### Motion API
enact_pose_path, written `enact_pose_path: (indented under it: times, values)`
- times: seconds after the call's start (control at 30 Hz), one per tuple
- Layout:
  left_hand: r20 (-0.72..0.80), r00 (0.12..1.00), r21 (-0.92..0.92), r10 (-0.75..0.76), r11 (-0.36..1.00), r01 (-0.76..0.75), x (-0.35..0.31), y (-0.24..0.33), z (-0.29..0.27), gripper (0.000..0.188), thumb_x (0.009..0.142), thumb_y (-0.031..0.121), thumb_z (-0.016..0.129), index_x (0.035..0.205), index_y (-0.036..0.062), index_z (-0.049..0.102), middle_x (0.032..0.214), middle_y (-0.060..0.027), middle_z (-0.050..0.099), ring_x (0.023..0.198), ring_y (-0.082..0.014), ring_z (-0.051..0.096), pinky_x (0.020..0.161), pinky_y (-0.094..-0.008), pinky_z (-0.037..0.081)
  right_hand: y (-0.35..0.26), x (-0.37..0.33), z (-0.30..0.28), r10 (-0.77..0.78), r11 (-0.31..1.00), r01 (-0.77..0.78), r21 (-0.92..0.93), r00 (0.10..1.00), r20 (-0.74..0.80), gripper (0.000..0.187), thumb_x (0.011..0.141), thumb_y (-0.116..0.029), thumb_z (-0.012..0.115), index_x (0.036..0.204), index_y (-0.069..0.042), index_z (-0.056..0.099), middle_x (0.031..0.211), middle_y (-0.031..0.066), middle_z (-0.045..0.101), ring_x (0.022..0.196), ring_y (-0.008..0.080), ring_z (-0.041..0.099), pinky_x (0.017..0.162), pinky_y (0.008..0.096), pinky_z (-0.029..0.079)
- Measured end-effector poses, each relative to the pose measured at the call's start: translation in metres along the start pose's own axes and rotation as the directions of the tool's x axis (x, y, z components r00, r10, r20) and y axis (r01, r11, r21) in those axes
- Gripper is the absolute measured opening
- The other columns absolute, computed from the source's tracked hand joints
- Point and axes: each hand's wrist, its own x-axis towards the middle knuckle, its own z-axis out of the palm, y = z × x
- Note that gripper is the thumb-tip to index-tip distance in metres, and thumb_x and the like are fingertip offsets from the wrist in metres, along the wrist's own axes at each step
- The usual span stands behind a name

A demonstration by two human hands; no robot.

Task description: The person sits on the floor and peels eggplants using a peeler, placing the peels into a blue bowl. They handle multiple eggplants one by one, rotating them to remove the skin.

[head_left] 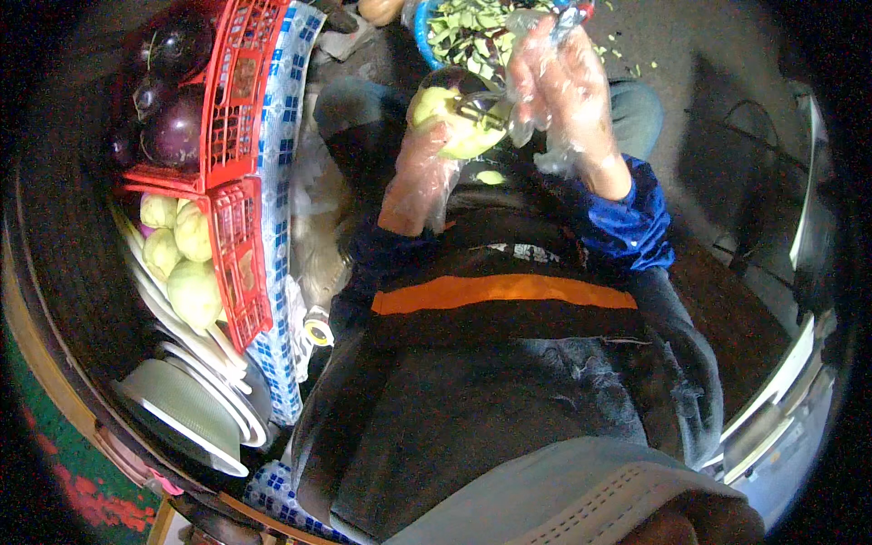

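My left hand, in a clear plastic glove, is wrapped round a partly peeled eggplant. Pale green flesh shows over most of it, with dark skin left at its far end. My right hand, gloved too, is closed round a peeler; its metal head lies against the eggplant, and its handle is mostly hidden in the fingers. A pale shaving rests on my dark apron below. Beyond my hands, a blue basin holds many pale and dark peelings.
On the left, a red plastic basket holds dark purple eggplants. Peeled pale ones lie by a second red basket. Stacked white-rimmed bowls stand nearer, on a blue-and-white checked cover. Scraps dot the floor beside the basin.
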Motion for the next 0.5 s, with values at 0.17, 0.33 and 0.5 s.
enact_pose_path:
  times: [0.17, 0.33, 0.5]
  values:
    - [-0.134, 0.991, -0.049, -0.008, 0.999, 0.001, -0.01, 0.001, -0.013, 0.052, 0.084, 0.031, 0.062, 0.127, 0.0076, 0.045, 0.122, -0.0098, 0.053, 0.116, -0.0283, 0.052, 0.102, -0.0454, 0.043, 0.015, 0.041, -0.036, -0.322, 0.657, 0.049, -0.752, 0.92, -0.221, 0.019, 0.099, -0.024, 0.051, 0.104, -0.006, 0.053, 0.071, -0.001, 0.056, 0.057, 0.0109, 0.05, 0.05, 0.0253, 0.041]
    - [-0.13, 0.99, 0.059, 0.053, 0.997, -0.046, 0.004, 0.0, -0.016, 0.056, 0.077, 0.028, 0.071, 0.122, 0.0029, 0.048, 0.111, -0.0108, 0.061, 0.105, -0.0249, 0.06, 0.091, -0.0395, 0.052, 0.01, 0.028, -0.026, 0.03, 0.997, -0.043, 0.057, 0.978, 0.206, 0.031, 0.097, -0.035, 0.055, 0.111, -0.009, 0.052, 0.068, 0.0013, 0.056, 0.051, 0.0113, 0.054, 0.045, 0.0226, 0.045]
    - [-0.071, 0.997, 0.172, -0.033, 0.984, 0.044, 0.007, 0.003, -0.01, 0.071, 0.065, 0.019, 0.076, 0.127, 0.0008, 0.046, 0.113, -0.0122, 0.061, 0.101, -0.0247, 0.063, 0.083, -0.0397, 0.055, 0.012, 0.031, -0.02, 0.136, 0.982, -0.164, 0.099, 0.961, 0.24, 0.041, 0.091, -0.042, 0.063, 0.111, -0.008, 0.051, 0.07, 0.0011, 0.056, 0.053, 0.0104, 0.053, 0.046, 0.0226, 0.044]
